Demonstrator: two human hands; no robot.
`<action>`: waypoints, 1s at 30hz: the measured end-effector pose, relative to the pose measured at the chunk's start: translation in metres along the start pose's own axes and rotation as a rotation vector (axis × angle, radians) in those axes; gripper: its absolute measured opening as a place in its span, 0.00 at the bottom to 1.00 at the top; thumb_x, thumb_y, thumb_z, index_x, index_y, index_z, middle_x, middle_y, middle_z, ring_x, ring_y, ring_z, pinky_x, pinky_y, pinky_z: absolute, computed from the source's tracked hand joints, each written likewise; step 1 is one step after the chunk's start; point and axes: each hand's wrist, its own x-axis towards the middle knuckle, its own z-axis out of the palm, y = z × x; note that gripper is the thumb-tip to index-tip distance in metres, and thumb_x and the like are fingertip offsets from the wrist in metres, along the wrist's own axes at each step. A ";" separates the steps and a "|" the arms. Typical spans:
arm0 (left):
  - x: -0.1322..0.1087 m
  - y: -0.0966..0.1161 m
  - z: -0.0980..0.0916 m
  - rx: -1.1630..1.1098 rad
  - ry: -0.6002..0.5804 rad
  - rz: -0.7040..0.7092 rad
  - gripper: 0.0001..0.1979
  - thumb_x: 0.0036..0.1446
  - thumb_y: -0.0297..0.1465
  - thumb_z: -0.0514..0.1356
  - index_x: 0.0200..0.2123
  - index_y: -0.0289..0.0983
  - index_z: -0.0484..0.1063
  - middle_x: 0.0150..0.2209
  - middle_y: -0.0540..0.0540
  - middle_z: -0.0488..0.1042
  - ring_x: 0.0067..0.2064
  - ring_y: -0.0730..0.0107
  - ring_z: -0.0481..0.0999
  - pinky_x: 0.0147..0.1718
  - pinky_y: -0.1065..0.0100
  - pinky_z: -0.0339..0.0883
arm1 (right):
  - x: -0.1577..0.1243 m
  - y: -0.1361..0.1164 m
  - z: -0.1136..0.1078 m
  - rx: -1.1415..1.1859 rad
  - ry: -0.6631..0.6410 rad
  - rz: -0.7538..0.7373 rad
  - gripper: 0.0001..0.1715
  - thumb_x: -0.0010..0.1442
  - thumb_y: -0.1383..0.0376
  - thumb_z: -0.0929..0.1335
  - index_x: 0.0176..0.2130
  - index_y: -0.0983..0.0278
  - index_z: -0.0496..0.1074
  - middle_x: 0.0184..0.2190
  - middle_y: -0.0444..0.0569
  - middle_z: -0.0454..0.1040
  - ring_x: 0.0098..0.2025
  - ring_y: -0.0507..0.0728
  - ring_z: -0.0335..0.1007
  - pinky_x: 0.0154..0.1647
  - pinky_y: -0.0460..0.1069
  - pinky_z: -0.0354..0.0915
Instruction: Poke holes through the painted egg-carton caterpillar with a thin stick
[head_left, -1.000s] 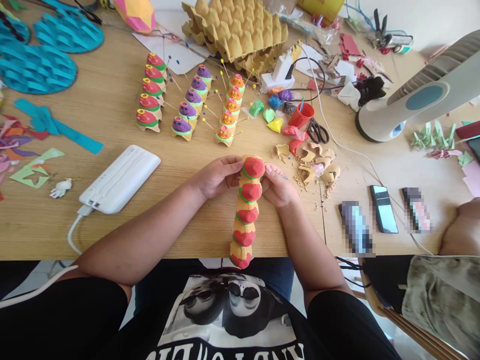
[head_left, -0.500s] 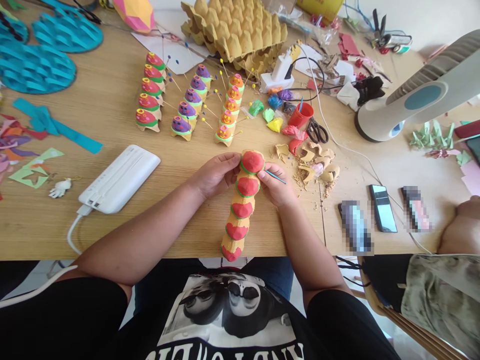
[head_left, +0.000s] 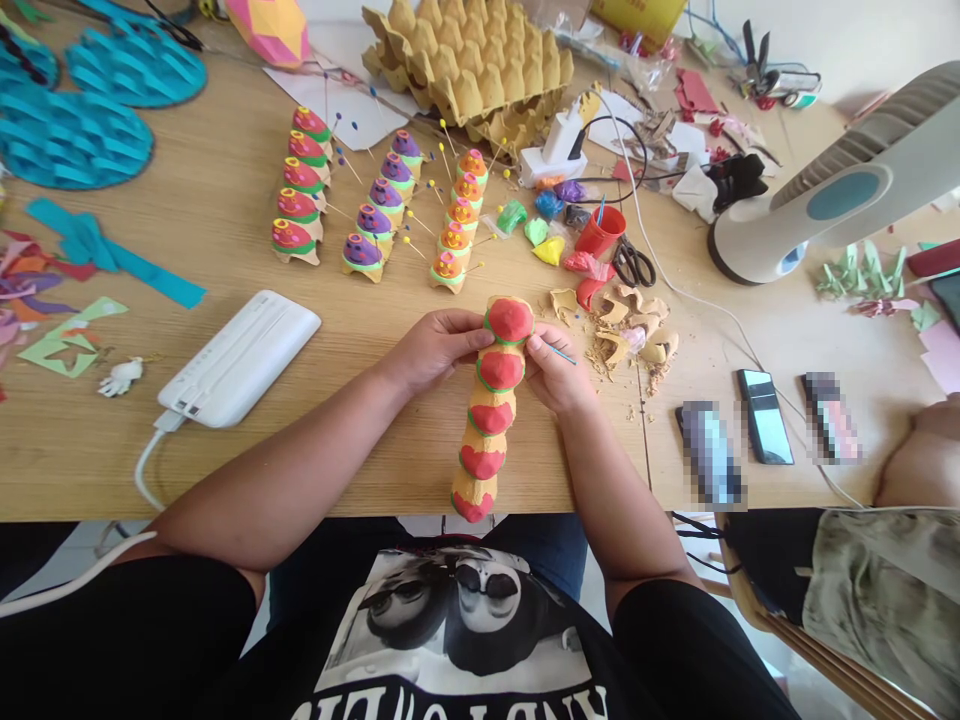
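A strip of egg-carton cups, yellow-tan with red clay caps edged in green, slants from between my hands down toward the table's front edge. My left hand pinches the left side of its top cup. On the other side my right hand grips the same end, with a thin blue stick jutting out from its fingers to the right. Beyond my hands stand three finished-looking rows of cups with faces: a red one, a purple one and an orange one. Pins stick out around them.
A white power bank lies left of my arms. Tan scraps, black scissors and a red cup are to the right. Egg trays sit behind. A white fan, phones and another person's arm are farther right.
The red-capped strip has shifted slightly to the right. My left hand's thumb has moved onto the side of the top cup, and my right hand has moved slightly right.
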 end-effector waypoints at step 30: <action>-0.002 -0.003 0.001 -0.069 -0.021 0.053 0.18 0.48 0.43 0.76 0.34 0.37 0.80 0.31 0.49 0.79 0.32 0.71 0.79 0.34 0.69 0.75 | 0.003 0.005 -0.003 0.024 -0.100 0.004 0.22 0.53 0.45 0.77 0.34 0.58 0.76 0.32 0.44 0.81 0.39 0.56 0.78 0.41 0.51 0.75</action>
